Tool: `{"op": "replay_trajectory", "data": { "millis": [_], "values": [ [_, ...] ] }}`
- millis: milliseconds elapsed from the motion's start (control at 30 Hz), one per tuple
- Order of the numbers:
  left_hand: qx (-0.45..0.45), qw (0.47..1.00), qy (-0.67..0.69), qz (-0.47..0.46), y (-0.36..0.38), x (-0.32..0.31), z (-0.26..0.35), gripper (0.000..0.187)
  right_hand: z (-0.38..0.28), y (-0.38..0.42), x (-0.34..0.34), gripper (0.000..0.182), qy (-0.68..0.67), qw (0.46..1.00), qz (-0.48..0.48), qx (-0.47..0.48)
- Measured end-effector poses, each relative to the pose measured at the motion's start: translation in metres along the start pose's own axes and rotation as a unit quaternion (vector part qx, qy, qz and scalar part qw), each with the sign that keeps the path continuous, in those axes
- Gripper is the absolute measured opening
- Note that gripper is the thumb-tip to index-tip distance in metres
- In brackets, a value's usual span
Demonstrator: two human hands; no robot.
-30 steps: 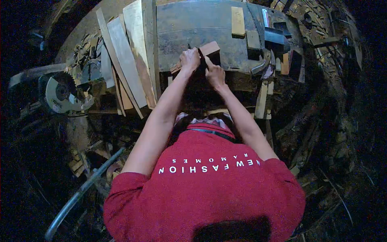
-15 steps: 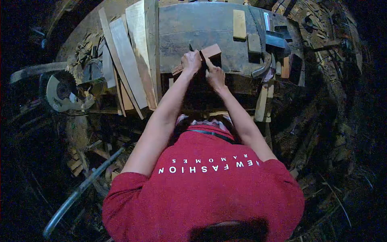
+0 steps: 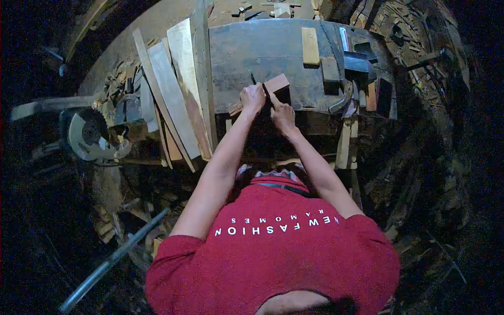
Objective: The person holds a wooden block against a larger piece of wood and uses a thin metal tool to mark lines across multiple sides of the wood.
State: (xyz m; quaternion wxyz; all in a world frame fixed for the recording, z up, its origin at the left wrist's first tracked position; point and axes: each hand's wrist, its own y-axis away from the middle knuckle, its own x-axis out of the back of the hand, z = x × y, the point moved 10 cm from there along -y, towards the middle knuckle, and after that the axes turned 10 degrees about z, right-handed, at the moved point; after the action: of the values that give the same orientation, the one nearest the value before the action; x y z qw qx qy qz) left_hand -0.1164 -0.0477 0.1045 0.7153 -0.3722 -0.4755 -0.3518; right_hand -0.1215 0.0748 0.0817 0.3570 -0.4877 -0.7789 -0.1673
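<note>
A squared wooden block [image 3: 276,83] with a reddish top lies at an angle near the front edge of the dark workbench [image 3: 231,47]. My left hand [image 3: 253,98] is closed over the wood, and a reddish wooden end [image 3: 235,109] shows on its left side. Past the knuckles a thin dark strip [image 3: 253,79] juts out. My right hand [image 3: 283,116] is closed at the block's near side, its index finger reaching toward the block and the other fingers curled. I cannot tell what sits in the right fingers.
Long boards [image 3: 173,100] lean along the bench's left side. On the right are a pale wooden block [image 3: 310,44], another block [image 3: 330,68], a toothed blade [image 3: 331,39] and a blue-grey tool [image 3: 357,63]. A saw with a round guard [image 3: 86,137] stands far left, near a metal pipe [image 3: 115,260].
The view has tilted, so the bench and both hands sit lower in the picture. Both hands keep nearly the same hold beside the block.
</note>
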Motion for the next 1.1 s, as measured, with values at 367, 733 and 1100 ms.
{"op": "replay_trajectory", "data": {
  "millis": [367, 733, 1100],
  "values": [
    [-0.022, 1.0, -0.021, -0.007, 0.002, -0.025, -0.006, 0.012, 0.008, 0.023, 0.019, 0.057, 0.011, 1.0, 0.011, 0.02],
    [0.007, 0.996, -0.048, -0.073, -0.003, -0.033, -0.01, 0.009, 0.023, 0.076, 0.039, 0.057, -0.005, 0.999, -0.039, -0.003],
    [-0.014, 0.997, -0.049, -0.063, -0.003, -0.024, -0.004, 0.01, 0.019, 0.035, 0.01, 0.055, 0.015, 1.0, -0.013, 0.0]
  ]
}}
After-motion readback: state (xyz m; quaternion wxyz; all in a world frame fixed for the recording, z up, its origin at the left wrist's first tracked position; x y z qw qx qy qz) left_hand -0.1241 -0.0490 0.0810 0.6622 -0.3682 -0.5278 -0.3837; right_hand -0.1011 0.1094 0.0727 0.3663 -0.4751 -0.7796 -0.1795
